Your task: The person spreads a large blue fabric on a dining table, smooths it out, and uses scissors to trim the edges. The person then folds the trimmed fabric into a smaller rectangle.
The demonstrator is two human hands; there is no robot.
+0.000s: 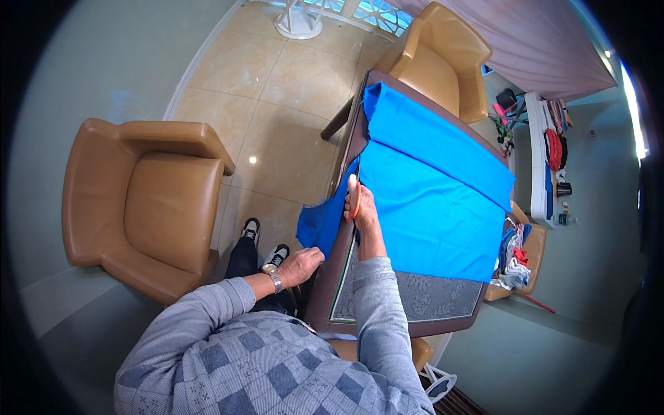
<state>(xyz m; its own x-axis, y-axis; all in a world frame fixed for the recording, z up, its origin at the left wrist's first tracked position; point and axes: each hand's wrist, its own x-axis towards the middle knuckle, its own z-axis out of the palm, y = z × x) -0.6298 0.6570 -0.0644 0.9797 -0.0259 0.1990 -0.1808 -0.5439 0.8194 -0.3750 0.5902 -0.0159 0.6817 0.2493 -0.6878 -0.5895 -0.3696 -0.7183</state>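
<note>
A large piece of bright blue fabric (429, 200) lies over most of the table, folded over on itself along its far side. My right hand (368, 211) grips a pair of scissors (357, 203) by the red-orange handles, at the fabric's left edge. The dark blades point away from me along that edge and partly blend into the cloth. A narrower blue flap of the cloth (315, 223) hangs off the table's left side. At its lower corner, my left hand (302, 265) is closed on the flap, a watch (272, 275) on the wrist.
The brown-framed table (319, 315) has a grey patterned top. A tan armchair (166, 200) stands at left, another (436, 62) beyond the table. Clothes (513, 256) are heaped on a chair at right. A white shelf (538, 166) holds garments by the wall. Tiled floor (277, 149) lies left.
</note>
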